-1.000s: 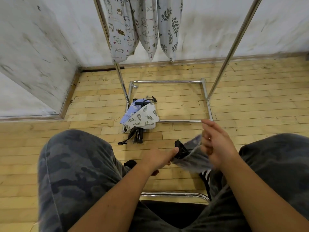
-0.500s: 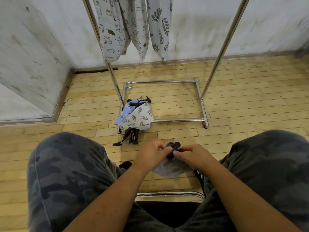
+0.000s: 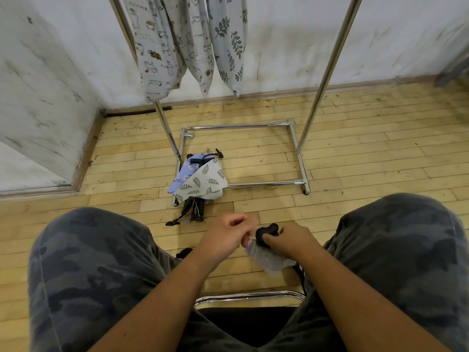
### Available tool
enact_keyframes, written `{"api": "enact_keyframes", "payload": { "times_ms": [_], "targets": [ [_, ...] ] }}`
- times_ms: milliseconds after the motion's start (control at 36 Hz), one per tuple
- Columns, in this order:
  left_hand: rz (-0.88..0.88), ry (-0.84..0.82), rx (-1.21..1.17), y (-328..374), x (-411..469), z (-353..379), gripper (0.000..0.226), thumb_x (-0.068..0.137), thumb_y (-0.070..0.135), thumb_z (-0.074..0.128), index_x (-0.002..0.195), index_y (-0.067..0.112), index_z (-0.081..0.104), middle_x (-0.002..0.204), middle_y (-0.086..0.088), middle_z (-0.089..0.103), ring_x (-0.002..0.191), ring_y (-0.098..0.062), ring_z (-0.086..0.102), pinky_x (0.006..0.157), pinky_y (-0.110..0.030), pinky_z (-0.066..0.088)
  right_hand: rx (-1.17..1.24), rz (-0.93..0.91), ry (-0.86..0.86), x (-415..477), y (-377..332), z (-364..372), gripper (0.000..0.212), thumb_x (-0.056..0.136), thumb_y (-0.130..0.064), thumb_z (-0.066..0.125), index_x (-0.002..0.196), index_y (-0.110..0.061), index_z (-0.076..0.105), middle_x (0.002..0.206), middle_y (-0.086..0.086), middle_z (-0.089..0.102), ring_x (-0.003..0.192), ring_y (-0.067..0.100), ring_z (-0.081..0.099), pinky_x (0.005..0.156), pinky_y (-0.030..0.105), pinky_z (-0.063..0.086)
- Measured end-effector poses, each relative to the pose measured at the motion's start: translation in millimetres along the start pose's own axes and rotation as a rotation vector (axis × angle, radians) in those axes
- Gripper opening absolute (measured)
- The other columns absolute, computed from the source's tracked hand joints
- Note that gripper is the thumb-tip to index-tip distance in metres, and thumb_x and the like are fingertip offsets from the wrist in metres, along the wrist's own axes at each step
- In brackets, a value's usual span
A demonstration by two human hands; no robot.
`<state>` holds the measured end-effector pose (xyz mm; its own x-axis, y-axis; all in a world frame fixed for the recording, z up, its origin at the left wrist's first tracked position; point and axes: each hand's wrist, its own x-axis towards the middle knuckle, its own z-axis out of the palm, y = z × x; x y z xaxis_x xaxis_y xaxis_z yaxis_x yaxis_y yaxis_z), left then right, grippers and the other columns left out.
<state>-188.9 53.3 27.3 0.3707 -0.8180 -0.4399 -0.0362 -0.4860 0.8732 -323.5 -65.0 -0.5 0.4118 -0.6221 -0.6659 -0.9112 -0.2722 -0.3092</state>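
Observation:
Between my knees I hold a small grey cloth (image 3: 271, 260) with a black clip (image 3: 266, 232) at its top edge. My right hand (image 3: 289, 241) grips the cloth, with its thumb on the black clip. My left hand (image 3: 224, 236) has curled fingers that pinch the cloth's edge just left of the clip. The cloth hangs below both hands; its far side is hidden.
A chrome clothes rack (image 3: 295, 153) stands ahead by the white wall, with printed cloths (image 3: 187, 44) hanging from it. A pile of leaf-print and blue cloths with black clips (image 3: 199, 180) lies on the wooden floor at its base. I sit on a chrome-edged chair (image 3: 250, 295).
My hands came together at the clip: the right hand lowered from an open raised pose and closed on the cloth. The view shifted slightly.

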Motion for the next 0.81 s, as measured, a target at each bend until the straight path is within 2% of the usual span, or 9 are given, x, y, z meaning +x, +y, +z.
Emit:
{"api": "enact_keyframes", "payload": {
  "times_ms": [111,194,278,361,444,500,583,694,806],
  "targets": [
    [-0.082,0.174,-0.036,0.8,10.1,-8.8,0.044,0.094,0.047,0.068,0.066,0.019,0.049,0.058,0.004,0.04,0.054,-0.012,0.037,0.064,-0.032,0.038,0.317,-0.078,0.058,-0.1,1.5,1.2,0.047,0.092,-0.042,0.067,0.132,-0.02,0.06,0.121,0.006,0.067,0.098,0.02,0.063,0.07,0.029,0.05],
    [-0.144,0.247,0.059,-5.4,14.8,-15.7,0.042,0.09,0.052,0.07,0.079,0.017,0.05,0.069,0.009,0.05,0.06,-0.01,0.045,0.062,-0.029,0.039,0.564,-0.19,0.133,-2.8,-4.6,-2.3,0.026,0.1,-0.04,0.057,0.124,-0.031,0.062,0.105,0.0,0.07,0.093,0.017,0.066,0.079,0.036,0.059],
    [-0.319,0.218,0.049,-11.3,14.3,-17.0,0.047,0.087,0.06,0.068,0.113,0.022,0.06,0.099,0.008,0.063,0.082,-0.009,0.059,0.06,-0.025,0.044,0.682,-0.257,0.113,-6.3,-10.8,-2.8,0.021,0.107,-0.033,0.047,0.118,-0.032,0.064,0.074,-0.003,0.066,0.072,0.011,0.063,0.073,0.032,0.054],
    [-0.229,0.178,0.178,-21.1,17.4,-14.3,0.05,0.089,0.056,0.066,0.131,0.031,0.06,0.116,0.009,0.062,0.102,-0.013,0.062,0.068,-0.021,0.047,0.736,-0.282,0.07,-10.9,-15.2,-5.0,0.025,0.109,-0.028,0.041,0.114,-0.03,0.065,0.063,0.0,0.063,0.068,0.014,0.062,0.082,0.039,0.053],
    [-0.084,0.068,0.21,-23.1,16.8,-7.6,0.034,0.093,0.051,0.066,0.122,0.035,0.071,0.105,0.017,0.069,0.1,-0.003,0.066,0.074,-0.016,0.049,0.767,-0.29,0.056,-12.4,-22.0,-5.3,0.026,0.11,-0.027,0.04,0.113,-0.025,0.065,0.066,0.004,0.065,0.071,0.018,0.063,0.087,0.044,0.053],
    [-0.017,-0.01,0.169,-23.9,14.0,-1.1,0.024,0.097,0.041,0.066,0.116,0.029,0.075,0.081,0.018,0.069,0.074,0.008,0.063,0.06,-0.007,0.042,0.762,-0.295,0.072,-13.3,-27.3,-5.0,0.025,0.11,-0.027,0.041,0.111,-0.026,0.065,0.067,0.003,0.064,0.073,0.017,0.064,0.084,0.042,0.054],
    [0.044,0.039,0.218,-25.0,12.5,7.7,0.026,0.099,0.038,0.065,0.121,0.027,0.071,0.054,0.017,0.054,0.045,0.005,0.05,0.044,-0.008,0.033,0.73,-0.296,0.102,-15.7,-35.7,-5.4,0.022,0.108,-0.025,0.044,0.109,-0.027,0.066,0.068,-0.001,0.061,0.071,0.012,0.061,0.073,0.028,0.051],
    [0.085,0.042,0.346,-21.2,11.5,15.9,0.025,0.1,0.034,0.062,0.12,0.048,0.056,0.063,0.012,0.053,0.052,-0.005,0.044,0.048,-0.008,0.037,0.688,-0.328,0.114,-22.2,-45.6,-4.4,0.017,0.105,-0.028,0.051,0.107,-0.03,0.067,0.084,0.004,0.068,0.073,0.018,0.061,0.069,0.027,0.049],
    [0.087,0.012,0.357,-27.3,12.4,22.9,0.024,0.095,0.026,0.055,0.116,0.035,0.063,0.087,0.008,0.07,0.076,-0.01,0.065,0.061,-0.022,0.05,0.516,-0.387,0.133,-31.6,-51.1,-8.1,0.014,0.104,-0.033,0.053,0.102,-0.028,0.066,0.081,-0.005,0.068,0.074,0.0,0.063,0.066,0.019,0.047]
  ]
}}
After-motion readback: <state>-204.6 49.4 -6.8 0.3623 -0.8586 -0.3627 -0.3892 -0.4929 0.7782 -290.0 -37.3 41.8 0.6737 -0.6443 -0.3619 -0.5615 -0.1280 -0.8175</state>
